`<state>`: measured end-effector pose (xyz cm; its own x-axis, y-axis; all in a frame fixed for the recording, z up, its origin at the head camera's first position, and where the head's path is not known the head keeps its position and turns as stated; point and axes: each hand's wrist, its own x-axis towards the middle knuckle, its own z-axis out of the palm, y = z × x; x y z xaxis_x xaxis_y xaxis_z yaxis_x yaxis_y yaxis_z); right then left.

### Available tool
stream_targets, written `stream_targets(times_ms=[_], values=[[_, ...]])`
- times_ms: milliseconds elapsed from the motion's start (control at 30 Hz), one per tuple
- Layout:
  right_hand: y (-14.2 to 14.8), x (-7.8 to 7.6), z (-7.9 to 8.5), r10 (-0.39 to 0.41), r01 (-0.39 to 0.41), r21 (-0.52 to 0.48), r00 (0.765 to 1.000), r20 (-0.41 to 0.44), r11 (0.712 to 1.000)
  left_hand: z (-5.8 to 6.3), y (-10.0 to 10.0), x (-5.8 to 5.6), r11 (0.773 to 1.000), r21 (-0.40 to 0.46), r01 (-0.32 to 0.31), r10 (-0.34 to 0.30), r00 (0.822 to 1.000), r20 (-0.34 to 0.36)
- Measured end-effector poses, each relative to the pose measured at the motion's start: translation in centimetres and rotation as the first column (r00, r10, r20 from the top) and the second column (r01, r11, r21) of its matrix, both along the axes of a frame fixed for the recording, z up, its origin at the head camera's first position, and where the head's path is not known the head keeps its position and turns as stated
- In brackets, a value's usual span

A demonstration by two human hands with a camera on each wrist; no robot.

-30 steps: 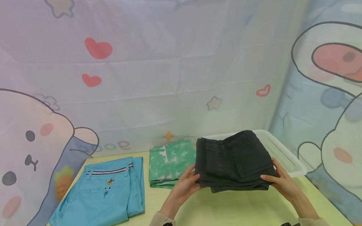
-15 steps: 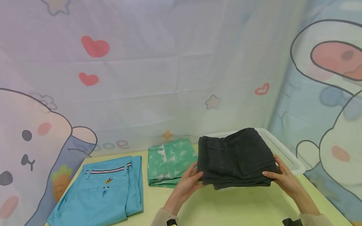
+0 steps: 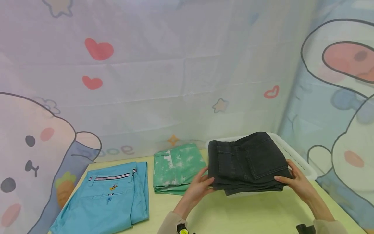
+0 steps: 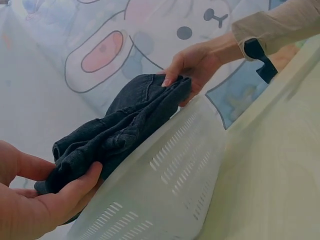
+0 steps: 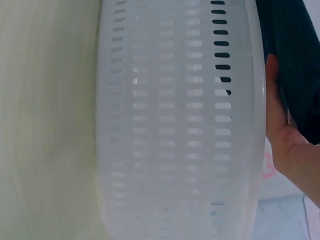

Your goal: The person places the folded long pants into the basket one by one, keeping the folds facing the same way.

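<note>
Folded black jeans are held level between both hands, over the white plastic basket. My left hand grips the left end of the jeans, thumb on top and the other fingers underneath. At the right end my right hand pinches the folded edge, thumb on the cloth. In the left wrist view the dark jeans hang at the basket rim, with the slotted basket wall below. The basket's inside is hidden by the jeans in the head view.
Folded green-and-white pants lie on the pale yellow table, left of the basket. Light blue folded pants lie farther left. A cartoon-print curtain hangs behind the table and along its right side.
Both hands have carried the black jeans slightly to the right and a little farther back over the basket. The green and blue pants have stayed in place.
</note>
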<state>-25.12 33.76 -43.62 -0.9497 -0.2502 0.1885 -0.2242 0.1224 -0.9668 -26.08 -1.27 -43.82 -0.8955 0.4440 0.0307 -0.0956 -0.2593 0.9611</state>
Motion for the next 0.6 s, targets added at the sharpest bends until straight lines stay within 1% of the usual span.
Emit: stream_targets(times_ms=[100, 200, 333, 433, 600], values=[[0.2, -0.1, 0.0, -0.038, 0.039, 0.054, 0.999, -0.018, 0.998, 0.0, 0.2, -0.2, 0.999, -0.039, -0.025, 0.024, 1.000, -0.012], [0.5, -0.4, 0.0, -0.054, 0.056, 0.068, 0.998, -0.023, 0.996, 0.1, 0.5, -0.6, 0.996, -0.078, -0.044, 0.042, 0.999, -0.028], [0.9, -0.6, 0.0, -0.071, 0.073, 0.087, 0.997, -0.026, 0.993, 0.2, 1.0, -1.1, 0.993, -0.104, -0.048, 0.043, 0.998, -0.044], [1.2, -0.7, 0.1, -0.098, 0.101, 0.130, 0.995, -0.029, 0.986, 0.4, 1.4, -1.4, 0.992, -0.115, -0.047, 0.041, 0.998, -0.058], [1.8, -1.0, 0.3, -0.106, 0.108, 0.166, 0.994, -0.024, 0.980, 0.7, 1.8, -1.8, 0.989, -0.142, -0.039, 0.030, 0.997, -0.067]])
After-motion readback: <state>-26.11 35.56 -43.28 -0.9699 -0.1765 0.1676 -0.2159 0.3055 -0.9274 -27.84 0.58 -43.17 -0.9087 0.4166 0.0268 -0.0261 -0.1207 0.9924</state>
